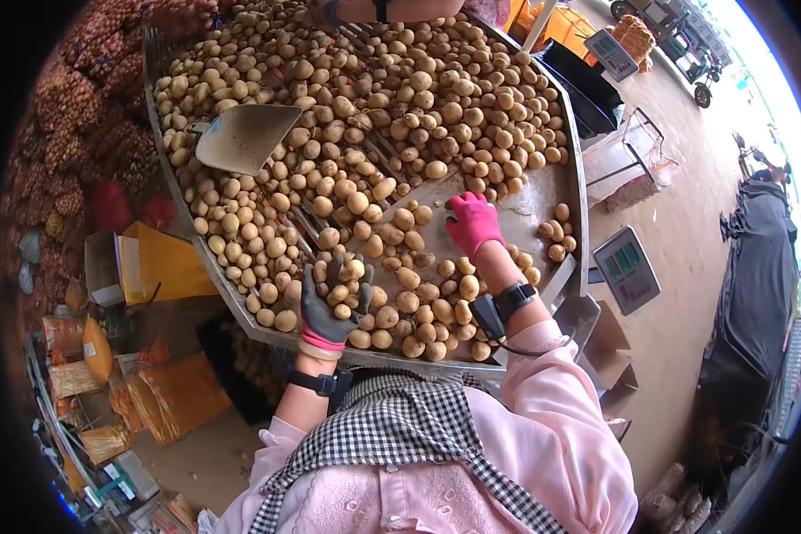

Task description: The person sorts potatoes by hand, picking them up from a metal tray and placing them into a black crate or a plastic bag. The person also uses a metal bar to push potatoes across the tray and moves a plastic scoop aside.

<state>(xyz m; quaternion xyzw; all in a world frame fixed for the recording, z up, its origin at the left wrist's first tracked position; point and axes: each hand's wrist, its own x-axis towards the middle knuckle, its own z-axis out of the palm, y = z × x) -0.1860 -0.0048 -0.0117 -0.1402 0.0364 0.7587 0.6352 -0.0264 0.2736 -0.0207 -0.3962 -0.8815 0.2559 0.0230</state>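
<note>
Right now small potatoes [343, 289] sit cupped in the grey-gloved left hand [332, 303], fingers curled up around them, at six o'clock on the metal sorting worktop [543, 200]. At three o'clock the pink-gloved right hand [473, 222] lies spread, palm down. A metal scoop [245, 138] rests at ten o'clock.

no legible text, scale displays [627, 267] too small to read, no brands or labels readable
</note>
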